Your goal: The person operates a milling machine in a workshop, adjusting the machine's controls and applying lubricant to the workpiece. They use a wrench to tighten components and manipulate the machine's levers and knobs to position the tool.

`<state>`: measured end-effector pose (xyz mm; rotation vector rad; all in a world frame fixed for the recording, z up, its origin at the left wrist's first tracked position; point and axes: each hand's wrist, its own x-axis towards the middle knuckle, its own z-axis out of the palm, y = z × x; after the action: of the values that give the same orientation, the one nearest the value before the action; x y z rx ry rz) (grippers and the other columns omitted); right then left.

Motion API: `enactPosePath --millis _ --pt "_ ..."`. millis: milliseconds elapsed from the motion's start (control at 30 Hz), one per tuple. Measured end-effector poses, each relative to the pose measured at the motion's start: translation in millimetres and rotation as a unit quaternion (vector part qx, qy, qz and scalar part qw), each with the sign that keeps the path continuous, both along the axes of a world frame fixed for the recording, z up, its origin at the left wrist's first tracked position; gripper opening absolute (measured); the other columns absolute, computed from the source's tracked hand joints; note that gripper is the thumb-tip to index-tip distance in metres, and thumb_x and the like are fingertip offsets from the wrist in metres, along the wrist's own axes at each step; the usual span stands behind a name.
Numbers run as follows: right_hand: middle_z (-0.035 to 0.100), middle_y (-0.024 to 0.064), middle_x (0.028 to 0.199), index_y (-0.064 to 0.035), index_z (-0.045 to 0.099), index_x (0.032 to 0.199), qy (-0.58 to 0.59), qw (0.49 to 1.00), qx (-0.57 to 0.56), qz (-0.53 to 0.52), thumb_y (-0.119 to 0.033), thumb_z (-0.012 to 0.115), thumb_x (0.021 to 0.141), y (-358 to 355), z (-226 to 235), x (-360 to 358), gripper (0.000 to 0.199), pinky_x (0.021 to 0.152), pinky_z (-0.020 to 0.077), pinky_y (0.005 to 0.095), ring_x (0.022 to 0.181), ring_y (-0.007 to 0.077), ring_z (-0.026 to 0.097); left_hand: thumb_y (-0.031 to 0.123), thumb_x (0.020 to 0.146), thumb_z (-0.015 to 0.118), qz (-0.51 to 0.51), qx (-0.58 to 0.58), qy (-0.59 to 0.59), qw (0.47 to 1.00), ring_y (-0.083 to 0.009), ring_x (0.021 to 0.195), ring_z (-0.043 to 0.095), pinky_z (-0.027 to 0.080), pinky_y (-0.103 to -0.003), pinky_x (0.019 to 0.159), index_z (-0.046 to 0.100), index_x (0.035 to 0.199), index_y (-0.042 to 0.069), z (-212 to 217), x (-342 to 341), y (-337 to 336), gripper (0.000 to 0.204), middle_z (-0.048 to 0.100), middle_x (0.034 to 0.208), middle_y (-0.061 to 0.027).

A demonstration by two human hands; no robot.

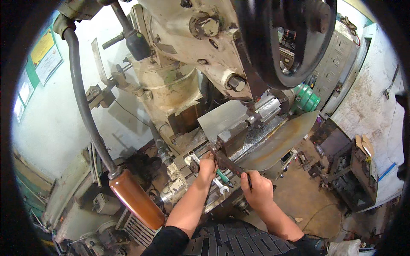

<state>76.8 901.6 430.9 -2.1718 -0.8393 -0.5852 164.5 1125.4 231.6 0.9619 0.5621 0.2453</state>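
Note:
A dark, long crank handle (231, 165) slants from the near end of the machine vise (231, 143) toward me. My right hand (257, 188) is wrapped round its free end. Closed at its other end, beside the vise, is my left hand (207, 167), its fingertips partly hidden. Just below the left hand, a green-handled tool (224, 176) and an open-end wrench (221, 186) lie on the machine table. A ring-shaped wrench end (191, 153) shows to the left of that hand. Metal chips lie along the vise.
Overhead stands the milling machine's head (188, 38) with a large black handwheel (294, 47). A lever with a brown grip (136, 198) hangs at left. A curved sheet-metal guard (282, 143) flanks the vise on the right. Beyond is a dark metal stand (356, 175).

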Motion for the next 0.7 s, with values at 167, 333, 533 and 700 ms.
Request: enactPosePath --millis 167,333,533,700 --pt "0.060 0.0158 0.060 -0.0031 0.061 0.088 0.037 0.999 -0.007 -0.032 -0.017 0.070 0.095 5 8 5 0.018 0.051 0.0488 0.0415 0.055 0.0348 0.064 0.015 0.109 0.044 0.022 -0.011 0.011 1.000 -0.0095 0.047 0.043 0.033 -0.027 0.041 0.056 0.137 0.002 9 -6 -1 0.033 0.057 0.072 -0.0020" --pt "0.067 0.0128 0.066 -0.0021 0.061 0.094 0.096 0.993 0.015 -0.063 -0.018 0.066 0.099 4 -4 -6 0.017 0.054 0.0521 0.0373 0.059 0.0294 0.069 0.014 0.110 0.043 0.031 0.039 0.038 0.998 -0.0107 0.045 0.043 0.032 -0.028 0.040 0.056 0.139 0.003 22 -13 5 0.034 0.060 0.074 -0.0020" --pt "0.070 0.0113 0.070 -0.0010 0.062 0.096 0.084 0.995 0.020 -0.054 -0.017 0.062 0.101 -1 -18 -20 0.017 0.059 0.0545 0.0358 0.062 0.0261 0.072 0.014 0.110 0.043 0.010 0.018 0.022 1.000 -0.0105 0.048 0.046 0.036 -0.028 0.043 0.055 0.140 0.006 26 -9 10 0.034 0.062 0.077 -0.0017" --pt "0.063 0.0202 0.070 -0.0037 0.060 0.091 0.066 0.995 0.036 -0.063 -0.018 0.068 0.096 3 -20 -25 0.017 0.057 0.0510 0.0457 0.064 0.0397 0.066 0.015 0.110 0.042 0.004 -0.014 0.013 1.000 -0.0117 0.051 0.048 0.039 -0.028 0.045 0.052 0.142 0.005 37 -13 9 0.035 0.064 0.083 -0.0019"
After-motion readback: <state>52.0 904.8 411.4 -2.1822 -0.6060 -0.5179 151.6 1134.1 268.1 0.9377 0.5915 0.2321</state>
